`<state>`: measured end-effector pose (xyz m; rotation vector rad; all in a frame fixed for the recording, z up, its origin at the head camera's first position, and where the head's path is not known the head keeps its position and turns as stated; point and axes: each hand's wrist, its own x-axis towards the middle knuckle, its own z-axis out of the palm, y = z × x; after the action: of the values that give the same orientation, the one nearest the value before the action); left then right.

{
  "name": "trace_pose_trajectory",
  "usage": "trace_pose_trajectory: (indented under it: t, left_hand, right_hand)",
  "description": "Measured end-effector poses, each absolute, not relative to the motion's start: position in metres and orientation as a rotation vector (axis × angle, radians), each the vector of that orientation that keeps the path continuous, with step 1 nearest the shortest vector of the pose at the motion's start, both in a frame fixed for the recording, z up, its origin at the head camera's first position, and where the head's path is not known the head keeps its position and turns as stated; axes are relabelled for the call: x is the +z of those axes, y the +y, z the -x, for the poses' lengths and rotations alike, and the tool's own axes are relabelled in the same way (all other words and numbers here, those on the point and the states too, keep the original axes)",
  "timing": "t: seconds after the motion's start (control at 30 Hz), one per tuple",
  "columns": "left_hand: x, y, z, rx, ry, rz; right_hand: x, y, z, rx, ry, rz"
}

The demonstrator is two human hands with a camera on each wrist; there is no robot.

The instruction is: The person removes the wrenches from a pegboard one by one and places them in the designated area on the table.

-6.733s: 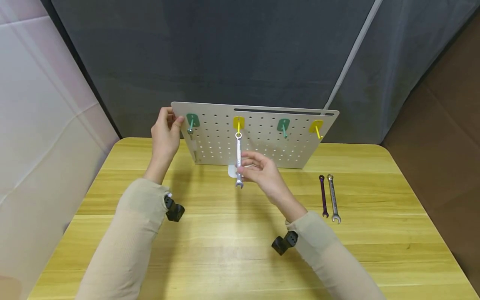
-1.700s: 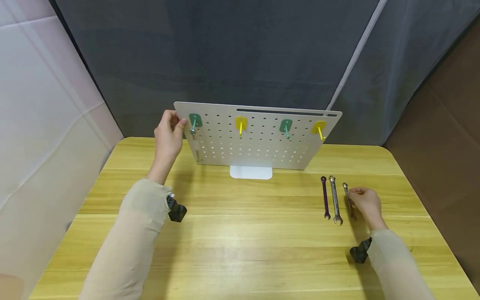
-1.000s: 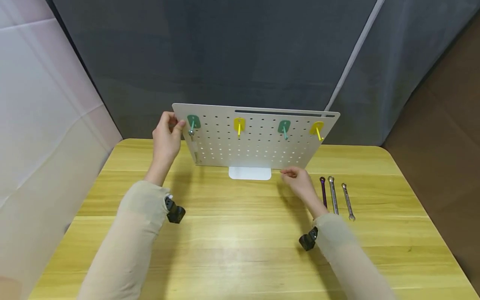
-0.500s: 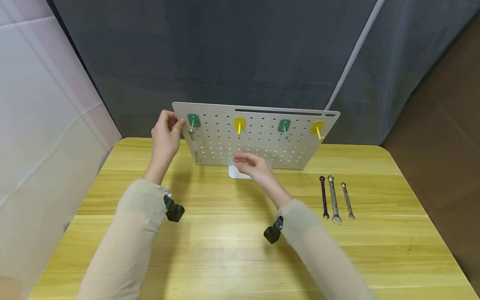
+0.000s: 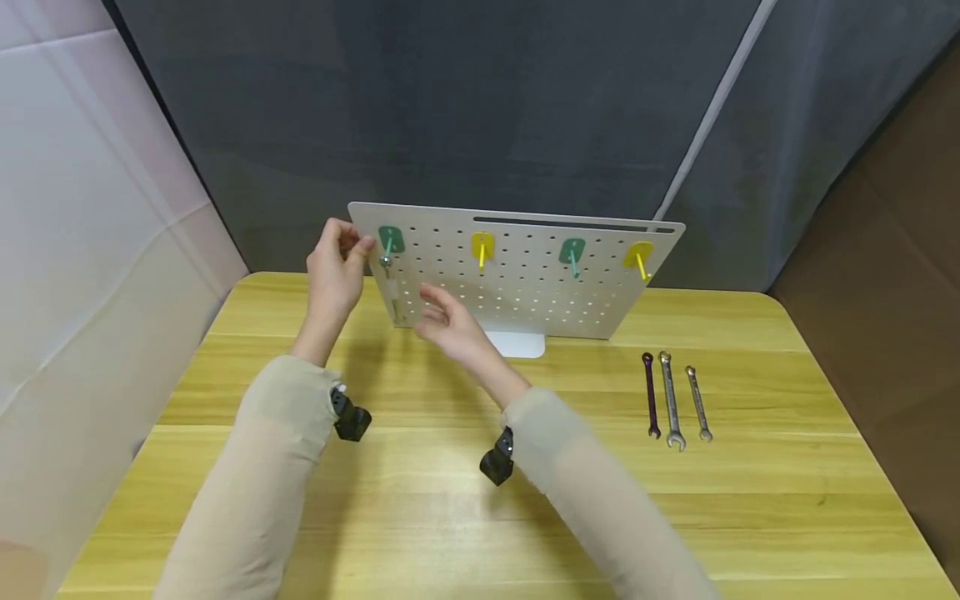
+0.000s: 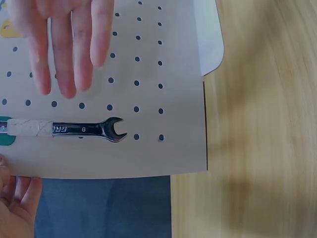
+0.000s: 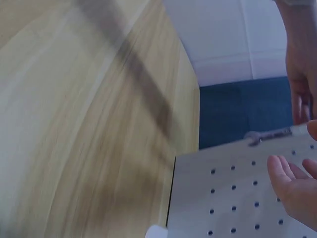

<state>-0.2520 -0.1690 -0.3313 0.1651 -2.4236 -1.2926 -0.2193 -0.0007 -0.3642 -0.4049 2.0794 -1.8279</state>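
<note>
My left hand (image 5: 335,271) pinches the left edge of a white pegboard (image 5: 525,287), thumb on the front and fingers at the edge. A silver open-ended wrench (image 6: 84,130), with a pale wrap on its shaft, hangs from the leftmost green hook (image 5: 391,242). My right hand (image 5: 453,329) is in front of the board, right of that wrench. Its fingers are extended and hold nothing; in the left wrist view the fingers (image 6: 62,54) are straight and apart from the wrench.
A yellow hook (image 5: 482,248), a green hook (image 5: 572,252) and another yellow hook (image 5: 638,257) carry nothing. On the wooden table (image 5: 450,517), to the right, lie a purple wrench (image 5: 651,396), a larger silver wrench (image 5: 671,402) and a smaller silver wrench (image 5: 699,404).
The wrench that my right hand held at the left yellow hook now lies rightmost on the table. My right hand has since let go and moved left across the board. The left hand stays put.
</note>
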Motion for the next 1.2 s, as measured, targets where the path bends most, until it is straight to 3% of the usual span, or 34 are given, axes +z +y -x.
trace_pose_trajectory:
  t: [1.2]
  left_hand:
    - [-0.332,-0.169,0.253,-1.289,-2.435,-0.18]
  right_hand:
    - [-0.36,-0.026,0.204,-2.03,1.942,0.347]
